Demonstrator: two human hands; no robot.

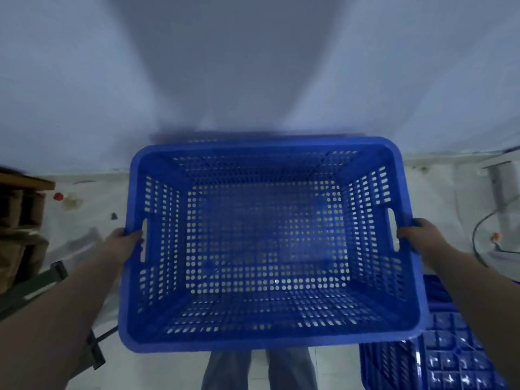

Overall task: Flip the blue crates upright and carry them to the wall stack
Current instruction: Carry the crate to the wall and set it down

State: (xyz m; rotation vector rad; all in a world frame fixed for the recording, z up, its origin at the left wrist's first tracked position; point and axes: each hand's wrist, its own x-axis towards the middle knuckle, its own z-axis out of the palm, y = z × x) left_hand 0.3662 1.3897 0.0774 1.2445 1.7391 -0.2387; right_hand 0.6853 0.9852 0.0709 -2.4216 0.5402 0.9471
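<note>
At 9 o'clock, brown stacked material [17,220] sits at the frame edge, with a small red object [58,196] on the pale floor [92,192] just past it. Toward 8 o'clock a dark metal frame [42,282] lies under your left forearm. Your left hand [123,243] grips the left rim of the blue crate [264,316] beside its handle slot, fingers curled over the edge. The crate is upright, open side toward you, held off the floor at frame centre, close to the white wall [253,66]. Your right hand [419,235] grips the right rim likewise. At 5 o'clock a second blue crate [450,358] lies base-up on the floor. A dark cable [478,235] runs at 3 o'clock.
</note>
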